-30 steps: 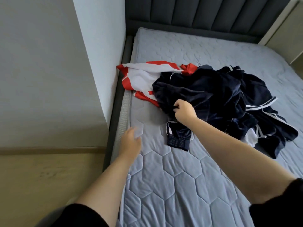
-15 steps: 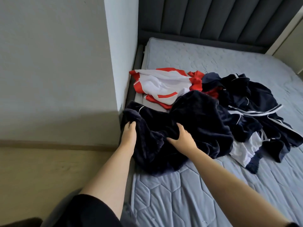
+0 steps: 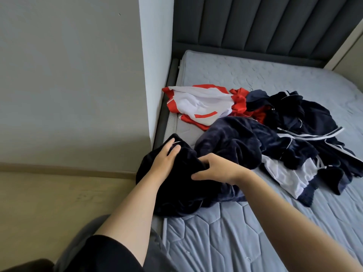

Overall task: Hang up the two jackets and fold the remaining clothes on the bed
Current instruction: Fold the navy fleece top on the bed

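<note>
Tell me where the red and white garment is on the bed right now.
In the head view the red and white garment lies at the mattress's left edge beside the wall corner, beyond both hands, left of the dark clothes pile.

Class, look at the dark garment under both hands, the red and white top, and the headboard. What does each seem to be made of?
Dark garment: likely velour or fleece, soft matte nap. Red and white top: probably smooth synthetic sportswear, slight sheen. Headboard: apparently padded grey fabric, vertical channels.
</note>
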